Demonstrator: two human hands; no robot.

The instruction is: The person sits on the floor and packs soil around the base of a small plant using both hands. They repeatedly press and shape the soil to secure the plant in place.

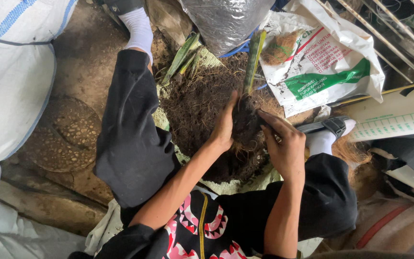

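Observation:
My left hand [224,125] and my right hand [283,144] press from both sides on a dark ball of soil and roots [246,123]. A long green leaf [253,60] rises from that ball, away from me. Both hands are cupped around the root ball, which sits above a heap of dark fibrous soil [197,103] spread on a pale sheet between my legs. My knees in black trousers flank the heap on either side.
A white printed sack [327,62] with brown fibre spilling from it lies at the upper right. A grey plastic bag [224,21] stands behind the heap. Cut green leaves [183,55] lie beside it. A large white sack [10,72] fills the left.

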